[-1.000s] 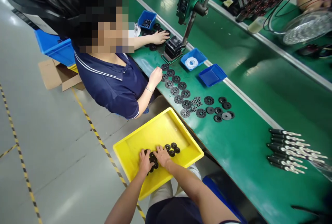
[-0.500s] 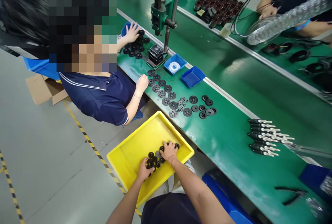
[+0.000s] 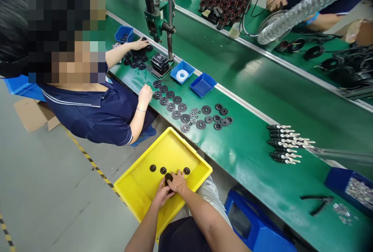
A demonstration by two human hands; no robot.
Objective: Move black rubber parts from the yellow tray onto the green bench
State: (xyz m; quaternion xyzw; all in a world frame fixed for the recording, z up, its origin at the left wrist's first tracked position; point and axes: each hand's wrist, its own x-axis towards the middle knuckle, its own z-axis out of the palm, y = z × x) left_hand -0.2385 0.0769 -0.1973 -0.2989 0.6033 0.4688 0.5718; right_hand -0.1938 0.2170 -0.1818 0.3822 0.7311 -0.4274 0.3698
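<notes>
Black disc point(image 3: 168, 177) betw. both hands point(image 3: 171, 188)

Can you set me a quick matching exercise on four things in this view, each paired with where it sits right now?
Things:
1. yellow tray
2. white ring
3. pliers
4. black disc

Places:
A. inside a small blue bin on the green bench
B. between the left hand and the right hand
C. on the person's lap, beside the bench edge
D. flat on the bench near the loose washers, at the far right

Pairs: 1-C, 2-A, 3-D, 4-B
</notes>
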